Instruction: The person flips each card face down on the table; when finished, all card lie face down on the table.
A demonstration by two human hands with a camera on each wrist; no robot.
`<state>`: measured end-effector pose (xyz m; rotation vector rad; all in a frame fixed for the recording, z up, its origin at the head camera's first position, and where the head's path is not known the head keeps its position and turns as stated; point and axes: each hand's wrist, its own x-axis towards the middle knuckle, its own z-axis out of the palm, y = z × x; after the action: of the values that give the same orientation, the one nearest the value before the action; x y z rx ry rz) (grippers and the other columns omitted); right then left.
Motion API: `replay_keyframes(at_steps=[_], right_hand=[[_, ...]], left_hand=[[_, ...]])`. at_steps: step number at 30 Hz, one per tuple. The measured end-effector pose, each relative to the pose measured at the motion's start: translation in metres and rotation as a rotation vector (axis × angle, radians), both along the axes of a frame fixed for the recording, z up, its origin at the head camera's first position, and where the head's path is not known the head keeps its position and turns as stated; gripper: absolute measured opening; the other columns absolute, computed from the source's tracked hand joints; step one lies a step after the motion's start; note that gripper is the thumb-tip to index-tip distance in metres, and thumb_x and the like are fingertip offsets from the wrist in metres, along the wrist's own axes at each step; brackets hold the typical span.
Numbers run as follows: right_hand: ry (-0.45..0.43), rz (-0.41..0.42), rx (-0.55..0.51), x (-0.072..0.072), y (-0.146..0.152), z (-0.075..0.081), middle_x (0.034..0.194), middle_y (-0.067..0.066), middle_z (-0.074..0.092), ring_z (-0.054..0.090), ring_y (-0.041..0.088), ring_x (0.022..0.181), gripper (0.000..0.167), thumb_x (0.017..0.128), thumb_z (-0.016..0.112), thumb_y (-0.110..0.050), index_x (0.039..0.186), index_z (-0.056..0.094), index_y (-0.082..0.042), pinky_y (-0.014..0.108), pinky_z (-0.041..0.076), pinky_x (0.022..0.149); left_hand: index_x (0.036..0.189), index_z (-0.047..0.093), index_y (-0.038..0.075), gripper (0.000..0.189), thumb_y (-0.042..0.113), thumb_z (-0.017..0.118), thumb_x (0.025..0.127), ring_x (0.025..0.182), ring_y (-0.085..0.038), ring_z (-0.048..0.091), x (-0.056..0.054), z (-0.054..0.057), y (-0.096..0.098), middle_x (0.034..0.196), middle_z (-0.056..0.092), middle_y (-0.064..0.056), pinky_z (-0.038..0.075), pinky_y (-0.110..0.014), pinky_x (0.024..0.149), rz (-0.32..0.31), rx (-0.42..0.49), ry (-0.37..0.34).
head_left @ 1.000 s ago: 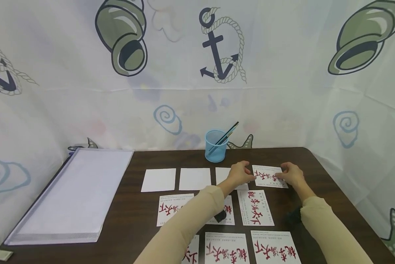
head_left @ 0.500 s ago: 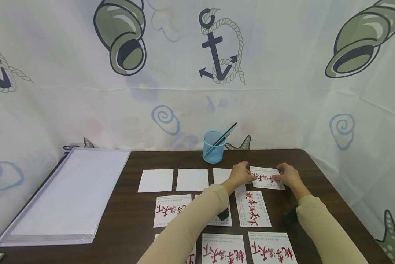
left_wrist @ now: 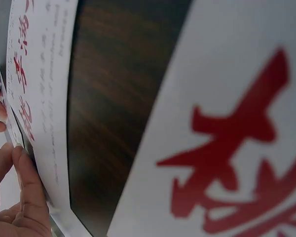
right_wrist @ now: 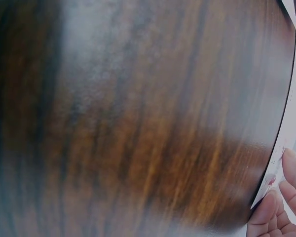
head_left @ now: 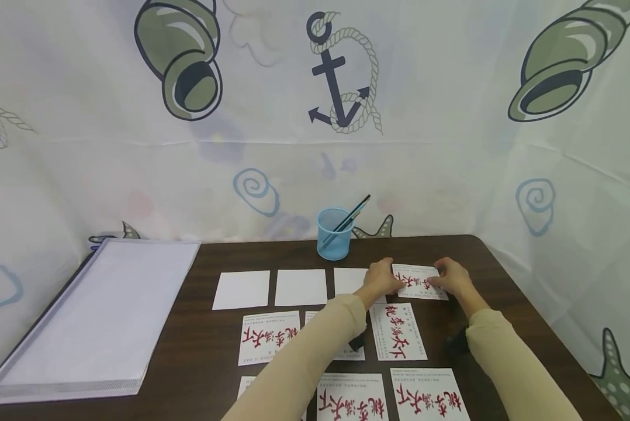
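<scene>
A white card with red calligraphy (head_left: 419, 283) lies at the far right of the back row in the head view. My left hand (head_left: 381, 279) pinches its left edge between thumb and finger, as the left wrist view also shows with the left hand (left_wrist: 24, 192) low at the left. At the card's other end, my right hand (head_left: 454, 277) holds the right edge; in the right wrist view, thumb and fingers of the right hand (right_wrist: 281, 210) meet around a corner. A blank white card (head_left: 349, 279) is partly hidden behind the left hand.
Two more blank cards (head_left: 301, 287) continue the back row leftward. Nearer, several red-lettered cards (head_left: 397, 331) lie in rows, some covered by the left sleeve. A blue cup (head_left: 333, 237) with pencils stands behind. A large white sheet stack (head_left: 94, 316) occupies the dark table's left side.
The whole head view has shifted, so the scene sits a little further left. Both hands stay at the same card's edges, with hardly any visible movement.
</scene>
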<state>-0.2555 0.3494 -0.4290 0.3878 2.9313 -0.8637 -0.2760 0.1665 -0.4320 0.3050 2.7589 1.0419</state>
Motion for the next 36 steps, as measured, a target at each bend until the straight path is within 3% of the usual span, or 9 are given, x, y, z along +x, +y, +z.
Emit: replay_keyframes(at_steps=[6,12,20,28,34,36], right_hand=[[-0.005,-0.002,0.007,-0.0011,0.0003,-0.0001,0.097,0.023,0.054,0.051,0.031,0.083,0.047,0.083,0.069,-0.013,0.119,0.048,0.008,0.038,0.043,0.069],[-0.017,-0.020,-0.006,0.0006,-0.0041,0.0000,0.096,0.023,0.053,0.050,0.031,0.082,0.049,0.084,0.069,-0.014,0.121,0.047,0.007,0.037,0.043,0.067],[-0.029,-0.024,0.001,0.0010,-0.0048,0.0043,0.094,0.023,0.053,0.051,0.030,0.081,0.053,0.083,0.070,-0.014,0.122,0.044,0.010,0.038,0.044,0.069],[-0.028,-0.024,-0.023,0.0008,-0.0004,0.0023,0.092,0.021,0.052,0.051,0.029,0.079,0.052,0.083,0.071,-0.014,0.121,0.044,0.010,0.035,0.043,0.066],[-0.025,-0.032,-0.070,0.0004,0.0029,-0.0016,0.094,0.021,0.049,0.049,0.029,0.080,0.053,0.083,0.070,-0.012,0.121,0.041,0.010,0.034,0.042,0.065],[-0.024,-0.046,-0.097,-0.0002,0.0035,-0.0030,0.096,0.021,0.048,0.049,0.029,0.082,0.054,0.083,0.070,-0.010,0.122,0.039,0.009,0.035,0.042,0.067]], left_hand=[[0.132,0.053,0.015,0.066,0.029,0.080,0.074,0.102,-0.018,0.062,-0.0022,0.0011,0.0025,0.123,0.063,-0.003,0.049,-0.028,0.085,-0.007,-0.098,0.017],[0.129,0.054,0.016,0.063,0.029,0.081,0.073,0.097,-0.017,0.063,-0.0058,-0.0001,0.0027,0.116,0.066,-0.003,0.050,-0.026,0.079,-0.036,-0.165,0.024],[0.118,0.051,0.014,0.059,0.024,0.084,0.070,0.079,-0.017,0.061,-0.0069,0.0026,0.0035,0.092,0.067,-0.005,0.047,-0.027,0.071,-0.020,-0.085,-0.030],[0.117,0.046,0.020,0.061,0.021,0.084,0.069,0.076,-0.017,0.057,-0.0022,0.0059,0.0053,0.094,0.065,-0.005,0.045,-0.028,0.068,-0.003,-0.042,-0.026],[0.116,0.045,0.018,0.061,0.017,0.083,0.069,0.076,-0.019,0.057,-0.0038,0.0012,0.0068,0.097,0.064,-0.007,0.046,-0.030,0.069,-0.014,-0.003,-0.019],[0.114,0.044,0.018,0.062,0.018,0.085,0.067,0.075,-0.019,0.058,-0.0047,-0.0014,0.0068,0.095,0.064,-0.007,0.046,-0.030,0.066,-0.019,0.003,0.016]])
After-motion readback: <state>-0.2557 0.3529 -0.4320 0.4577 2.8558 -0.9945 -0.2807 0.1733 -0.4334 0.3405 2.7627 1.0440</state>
